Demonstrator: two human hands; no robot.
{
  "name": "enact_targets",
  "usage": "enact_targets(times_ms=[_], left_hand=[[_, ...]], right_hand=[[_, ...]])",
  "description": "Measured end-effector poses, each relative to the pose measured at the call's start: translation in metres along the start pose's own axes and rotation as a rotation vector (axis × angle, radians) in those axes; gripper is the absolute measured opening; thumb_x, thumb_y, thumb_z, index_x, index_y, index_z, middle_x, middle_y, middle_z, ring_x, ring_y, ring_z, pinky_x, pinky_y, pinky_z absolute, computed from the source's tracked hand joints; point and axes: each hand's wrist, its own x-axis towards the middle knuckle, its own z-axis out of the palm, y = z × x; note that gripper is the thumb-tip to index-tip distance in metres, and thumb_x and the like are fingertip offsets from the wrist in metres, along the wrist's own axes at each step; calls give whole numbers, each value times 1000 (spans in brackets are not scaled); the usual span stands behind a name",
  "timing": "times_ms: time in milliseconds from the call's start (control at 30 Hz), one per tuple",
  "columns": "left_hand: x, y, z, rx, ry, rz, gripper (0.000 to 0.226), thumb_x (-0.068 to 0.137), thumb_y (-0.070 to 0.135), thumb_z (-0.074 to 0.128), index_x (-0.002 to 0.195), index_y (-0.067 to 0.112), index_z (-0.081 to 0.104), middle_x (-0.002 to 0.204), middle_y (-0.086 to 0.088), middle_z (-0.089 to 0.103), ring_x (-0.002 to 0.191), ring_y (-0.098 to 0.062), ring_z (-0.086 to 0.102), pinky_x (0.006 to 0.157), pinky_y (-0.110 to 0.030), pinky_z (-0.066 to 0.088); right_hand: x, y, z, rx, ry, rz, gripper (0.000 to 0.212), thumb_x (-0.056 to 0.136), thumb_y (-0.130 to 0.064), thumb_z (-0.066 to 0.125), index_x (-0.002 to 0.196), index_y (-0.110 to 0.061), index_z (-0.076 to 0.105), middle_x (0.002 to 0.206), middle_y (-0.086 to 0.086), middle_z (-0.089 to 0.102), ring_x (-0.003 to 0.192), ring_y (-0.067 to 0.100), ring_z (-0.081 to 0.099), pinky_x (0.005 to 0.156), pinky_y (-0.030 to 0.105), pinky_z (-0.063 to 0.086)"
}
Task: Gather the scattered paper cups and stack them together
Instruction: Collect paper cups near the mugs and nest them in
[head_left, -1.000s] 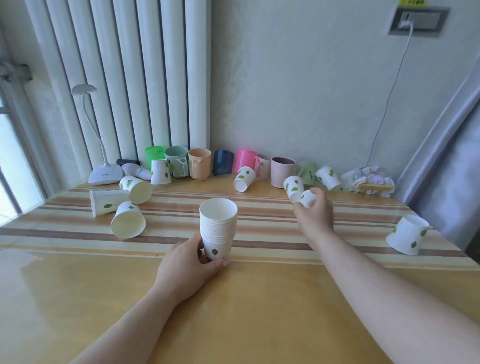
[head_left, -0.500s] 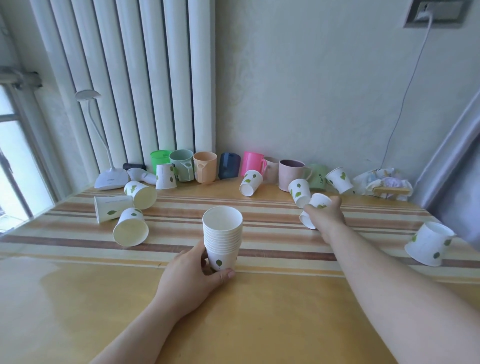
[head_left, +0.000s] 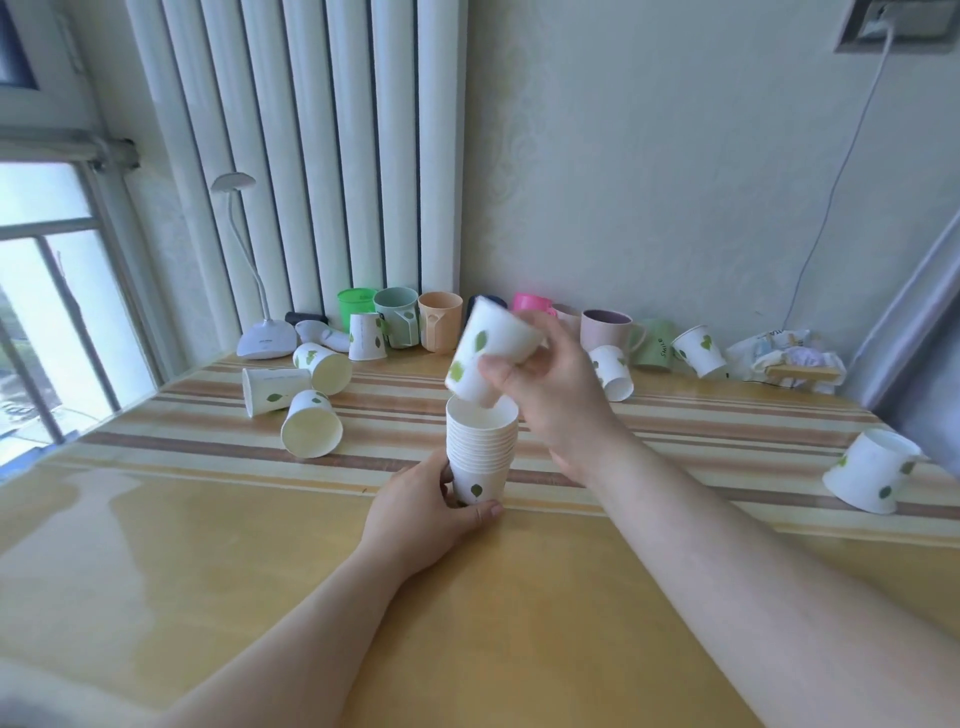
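1. Your left hand (head_left: 431, 512) wraps the base of the stack (head_left: 480, 457), fingers clamped on its lowest cup, thumb across the near side. The stack stands upright on the table (head_left: 156, 545), near the middle.
2. Your right hand (head_left: 550, 389) holds a cup (head_left: 491, 351) above the stack, fingers clamped on its right side. The cup is tilted, mouth up and to the right, its base just at the stack's open rim; you cannot tell whether they touch.
3. Three loose cups (head_left: 311, 431) lie on their sides in a cluster to the far left of the stack. One more (head_left: 368, 336) stands mouth down behind them, just in front of the mugs.
4. Another cup (head_left: 613, 372) lies just past your right hand, partly hidden by it. One (head_left: 698, 351) leans tilted further right, near the wall.
5. A last cup (head_left: 870, 470) lies tipped at the right edge of the table, well apart from the rest.
6. A row of coloured mugs (head_left: 440, 321) lines the far edge, with a white lamp (head_left: 267, 338) at its left end.
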Motion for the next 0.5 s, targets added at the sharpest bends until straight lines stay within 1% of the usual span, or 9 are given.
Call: enact_targets(times_ms=[67,133,200,267,300,367,400,433,500], left_hand=[[-2,0,-2,-25,-12,-11,51,71,69,81,110,42,63,91,23,72,92,-6,67,79,-36,58],[-4,-1,-6,-67,-51,-29,51,69,68,84,109,43,64,91,20,74,89,-6,69,81,-38,59],[-2,-3,-13,-135,-141,-47,52,67,65,88,109,44,66,94,19,78,87,-8,74,85,-39,61],[2,-7,-24,-216,-234,-68,55,65,60,92,111,42,70,99,19,81,93,-9,77,94,-43,62],[5,-9,-30,-233,-254,-73,57,64,58,94,113,42,71,101,18,82,97,-9,77,97,-44,62],[8,-16,-44,-219,-226,-71,62,63,59,95,117,43,70,103,17,82,101,-7,75,99,-43,61],[8,-19,-51,-177,-194,-62,62,64,61,94,118,44,70,104,18,80,102,-4,72,97,-41,60],[6,-24,-59,-131,-161,-49,58,66,62,93,116,44,69,102,20,78,100,1,68,94,-35,59],[-3,-33,-74,-53,-118,-33,44,72,58,92,105,47,65,95,25,69,95,10,60,81,-19,50]], right_hand=[[-8,2,8,-257,-71,-108,65,81,-20,89,132,-42,55,115,-29,66,101,1,64,91,31,58],[-13,3,9,-348,-61,-136,73,80,-23,88,134,-53,49,111,-45,59,105,-1,63,95,31,57],[-12,5,8,-330,-21,-115,79,78,-27,88,142,-50,47,119,-35,61,113,4,64,103,41,58],[-11,5,9,-367,-31,-58,81,80,-26,89,146,-46,47,122,-23,60,115,8,63,105,47,57],[-11,8,10,-377,-73,-26,81,80,-29,90,146,-47,47,124,-20,60,117,10,63,106,48,56],[-13,11,15,-328,-206,18,90,77,-47,92,150,-55,41,136,-16,60,129,13,62,109,46,55],[-13,13,20,-289,-270,29,95,76,-58,89,155,-56,35,144,-15,59,135,13,60,110,43,54],[-14,13,27,-233,-307,38,93,80,-66,81,158,-55,32,149,-13,57,138,11,57,110,39,52],[-10,11,46,-76,-271,72,70,94,-68,57,158,-49,38,151,-11,56,136,8,55,104,34,48]])
